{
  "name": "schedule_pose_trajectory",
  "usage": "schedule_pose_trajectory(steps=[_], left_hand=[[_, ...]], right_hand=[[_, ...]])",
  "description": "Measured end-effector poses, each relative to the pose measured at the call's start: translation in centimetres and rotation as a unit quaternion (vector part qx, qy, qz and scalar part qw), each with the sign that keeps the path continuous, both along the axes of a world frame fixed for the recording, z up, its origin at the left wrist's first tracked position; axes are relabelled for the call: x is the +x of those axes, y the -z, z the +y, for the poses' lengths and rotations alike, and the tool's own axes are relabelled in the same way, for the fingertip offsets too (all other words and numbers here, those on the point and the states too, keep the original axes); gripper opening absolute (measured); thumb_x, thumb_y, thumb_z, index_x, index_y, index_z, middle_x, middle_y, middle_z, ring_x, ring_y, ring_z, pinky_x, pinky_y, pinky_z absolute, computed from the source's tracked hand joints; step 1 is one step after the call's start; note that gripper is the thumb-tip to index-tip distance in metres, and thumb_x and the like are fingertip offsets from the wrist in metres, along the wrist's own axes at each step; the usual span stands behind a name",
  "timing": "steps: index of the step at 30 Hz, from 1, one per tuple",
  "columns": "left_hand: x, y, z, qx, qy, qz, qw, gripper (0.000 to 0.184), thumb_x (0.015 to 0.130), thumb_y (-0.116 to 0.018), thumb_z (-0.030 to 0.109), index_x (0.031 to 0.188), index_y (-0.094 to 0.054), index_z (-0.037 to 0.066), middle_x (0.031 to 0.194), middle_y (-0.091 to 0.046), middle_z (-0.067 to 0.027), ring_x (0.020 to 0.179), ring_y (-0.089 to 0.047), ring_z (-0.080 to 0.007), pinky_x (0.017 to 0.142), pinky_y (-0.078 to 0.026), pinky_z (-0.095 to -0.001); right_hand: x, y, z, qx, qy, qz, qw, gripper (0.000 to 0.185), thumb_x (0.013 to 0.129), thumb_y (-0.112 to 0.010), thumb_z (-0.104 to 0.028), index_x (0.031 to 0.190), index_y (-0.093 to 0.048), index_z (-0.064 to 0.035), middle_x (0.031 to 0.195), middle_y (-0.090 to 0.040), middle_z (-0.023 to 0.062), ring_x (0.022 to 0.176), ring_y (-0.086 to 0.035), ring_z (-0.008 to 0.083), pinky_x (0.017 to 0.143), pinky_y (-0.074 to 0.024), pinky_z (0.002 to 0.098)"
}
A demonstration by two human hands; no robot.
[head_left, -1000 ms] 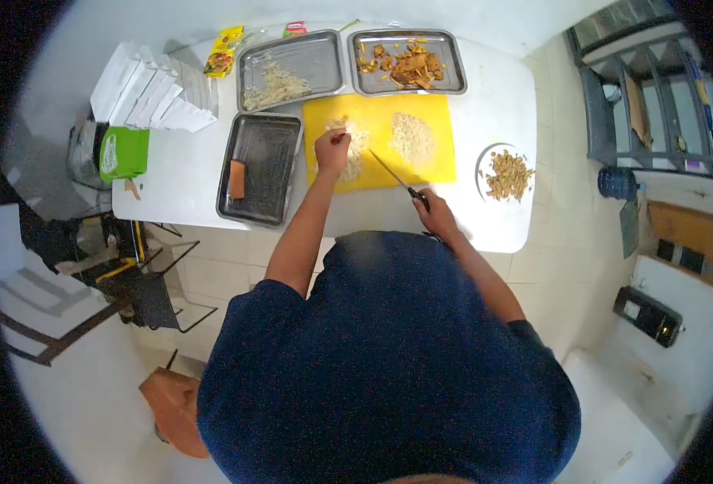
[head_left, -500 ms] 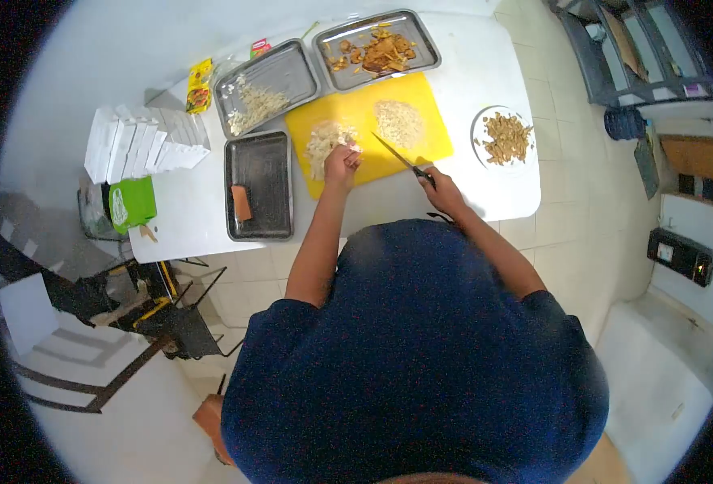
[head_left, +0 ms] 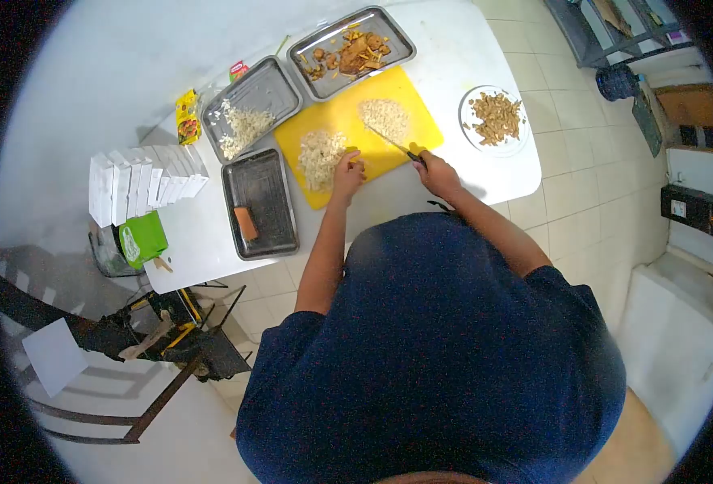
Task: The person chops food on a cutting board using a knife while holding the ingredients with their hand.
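A yellow cutting board [head_left: 292, 143] carries two piles of pale chopped food. The coarser pile [head_left: 321, 157] lies on the left, and the finer pile [head_left: 384, 118] on the right. My left hand [head_left: 347, 176] is beside the coarser pile, its fingers somewhat apart with nothing visible in them. A black-handled knife [head_left: 397, 146] is in my right hand [head_left: 439, 175]. Its blade points up and left, and the tip reaches the left edge of the finer pile; whether it touches the board I cannot tell.
Left of the board, a dark tray [head_left: 261, 173] holds an orange-brown block [head_left: 246, 223]. Another tray [head_left: 271, 79] bears pale shreds; a third [head_left: 405, 50] bears browned pieces. A plate [head_left: 468, 137] of brown pieces sits right. White boxes [head_left: 134, 184] and a green pack [head_left: 142, 239] line the left edge.
My left hand has let go of the pale pieces and moved to the pile's right side, fingers loosened. The knife tip has come over to the finer pile. The whole view has turned slightly.
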State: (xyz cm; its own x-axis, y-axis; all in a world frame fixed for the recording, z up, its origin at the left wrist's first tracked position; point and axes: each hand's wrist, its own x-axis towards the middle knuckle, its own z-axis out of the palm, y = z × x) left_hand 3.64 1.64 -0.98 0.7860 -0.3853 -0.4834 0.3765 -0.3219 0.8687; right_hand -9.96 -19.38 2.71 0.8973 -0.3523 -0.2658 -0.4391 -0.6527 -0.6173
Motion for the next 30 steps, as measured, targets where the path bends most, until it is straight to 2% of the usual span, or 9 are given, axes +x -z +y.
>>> schedule_pose_trajectory(steps=[5,8,11,14,17,20,23,26,30], left_hand=[[0.2,3.3,0.1,-0.046,0.038,-0.172,0.983,0.027,0.092,-0.059,0.01,0.119,-0.064,0.007,0.087,-0.063,-0.0058,0.067,-0.059,-0.0112,0.062,-0.049,-0.0254],[0.1,3.2,-0.4,-0.072,0.03,-0.227,0.971,0.024,0.092,-0.059,0.009,0.115,-0.066,0.006,0.091,-0.065,-0.0062,0.073,-0.059,-0.0113,0.067,-0.05,-0.0253],[-0.4,-0.7,-1.1,-0.079,0.043,-0.232,0.969,0.027,0.089,-0.06,0.007,0.115,-0.065,0.005,0.096,-0.066,-0.0092,0.079,-0.061,-0.0134,0.069,-0.051,-0.0264],[-0.5,1.9,0.1,0.054,0.126,-0.289,0.947,0.033,0.086,-0.062,0.007,0.118,-0.064,0.005,0.098,-0.063,-0.0123,0.084,-0.062,-0.0206,0.073,-0.051,-0.0318],[-0.8,2.9,1.6,0.131,0.186,-0.25,0.941,0.038,0.083,-0.061,0.011,0.122,-0.062,0.006,0.096,-0.059,-0.016,0.087,-0.06,-0.0299,0.079,-0.05,-0.0384],[-1.1,2.5,1.9,0.169,0.189,-0.288,0.924,0.044,0.083,-0.059,0.014,0.127,-0.058,0.008,0.094,-0.056,-0.0184,0.089,-0.057,-0.0351,0.083,-0.048,-0.0433],[-1.9,-0.2,1.4,0.188,0.2,-0.377,0.885,0.05,0.085,-0.058,0.017,0.133,-0.053,0.01,0.094,-0.058,-0.0216,0.089,-0.058,-0.0368,0.081,-0.049,-0.0449],[-1.6,0.2,0.6,0.238,0.251,-0.359,0.867,0.057,0.085,-0.057,0.021,0.141,-0.045,0.013,0.092,-0.06,-0.0225,0.087,-0.06,-0.0382,0.079,-0.05,-0.0472],[-1.4,0.9,0.1,0.302,0.278,-0.352,0.841,0.061,0.086,-0.055,0.026,0.145,-0.04,0.016,0.089,-0.063,-0.0207,0.082,-0.063,-0.0373,0.076,-0.052,-0.0484]], right_hand=[[-0.4,0.1,0.0,0.038,0.007,-0.022,0.999,0.033,0.095,-0.055,-0.031,0.112,-0.055,-0.0037,0.09,-0.066,0.0228,0.085,-0.064,0.0406,0.073,-0.0497,0.049],[-0.8,0.4,-0.2,0.036,0.007,-0.04,0.999,0.028,0.094,-0.056,-0.029,0.106,-0.054,-0.0038,0.091,-0.065,0.0216,0.085,-0.064,0.0412,0.073,-0.05,0.05],[-0.9,0.9,-0.8,0.065,0.026,-0.043,0.997,0.029,0.093,-0.056,-0.029,0.108,-0.054,-0.0038,0.093,-0.066,0.022,0.087,-0.064,0.0414,0.074,-0.0501,0.0499],[-0.7,0.8,-0.9,0.061,0.027,-0.022,0.998,0.029,0.094,-0.056,-0.028,0.11,-0.054,-0.0039,0.093,-0.066,0.022,0.087,-0.064,0.0414,0.075,-0.0503,0.0497],[-0.9,0.6,-0.6,0.057,0.021,-0.046,0.997,0.029,0.093,-0.057,-0.028,0.11,-0.054,-0.0041,0.092,-0.067,0.0218,0.087,-0.064,0.0414,0.075,-0.0504,0.0499],[-0.7,0.2,-0.6,0.043,0.01,-0.007,0.999,0.029,0.093,-0.057,-0.029,0.108,-0.055,-0.0046,0.093,-0.067,0.0213,0.087,-0.065,0.0401,0.075,-0.0508,0.0496],[-0.9,-0.6,-0.8,0.001,-0.028,0.01,1.0,0.03,0.092,-0.057,-0.031,0.111,-0.059,-0.0082,0.095,-0.067,0.0189,0.086,-0.065,0.0379,0.075,-0.0517,0.0488],[-1.1,-0.2,-0.8,-0.042,-0.065,-0.011,0.997,0.031,0.092,-0.057,-0.034,0.117,-0.063,-0.0156,0.094,-0.068,0.0162,0.085,-0.066,0.0361,0.074,-0.0525,0.0477],[-0.7,-2.5,-0.1,-0.073,-0.074,0.036,0.994,0.032,0.093,-0.055,-0.036,0.121,-0.063,-0.024,0.094,-0.067,0.0146,0.084,-0.066,0.0338,0.071,-0.0533,0.0466]])
